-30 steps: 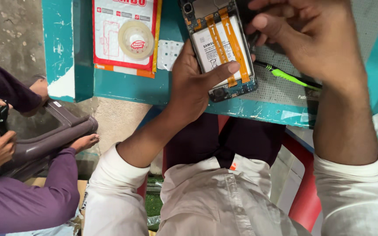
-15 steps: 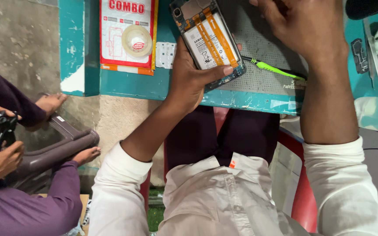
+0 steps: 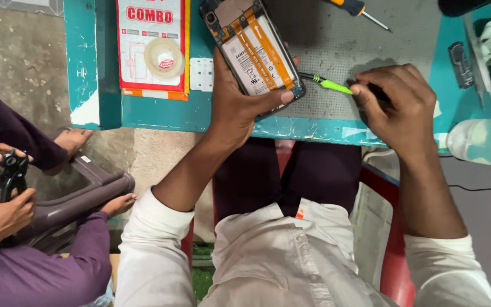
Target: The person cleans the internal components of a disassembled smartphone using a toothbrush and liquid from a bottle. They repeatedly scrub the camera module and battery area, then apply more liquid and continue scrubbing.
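Left grip: my left hand [image 3: 240, 108] held the opened phone [image 3: 254, 51] from beneath, thumb pressed on its lower right corner, fingers wrapped round the far edge.
Phone: back cover off, battery and orange flex strips facing up, tilted with its camera end toward 11 o'clock, over the near part of the grey mat [image 3: 336, 51].
Right grip: my right hand [image 3: 399, 108] was closed on the green pry tool [image 3: 328, 84], fingers curled over its handle end.
Tool: it lay nearly flat on the mat, tip pointing toward 9 o'clock; it seemed to reach the phone's lower right edge, though my thumb partly hid the spot.
Screwdriver: an orange-handled one [image 3: 356, 8] rested at 12 o'clock from my right hand, well apart.
Tape roll: it [image 3: 164, 57] sat on a red and white card [image 3: 152, 45] at 9 o'clock from the phone.
Table: teal edge [image 3: 160, 113] ran below both hands.
Neighbour: a person in a purple sleeve [image 3: 35, 273] sat at 8 o'clock.
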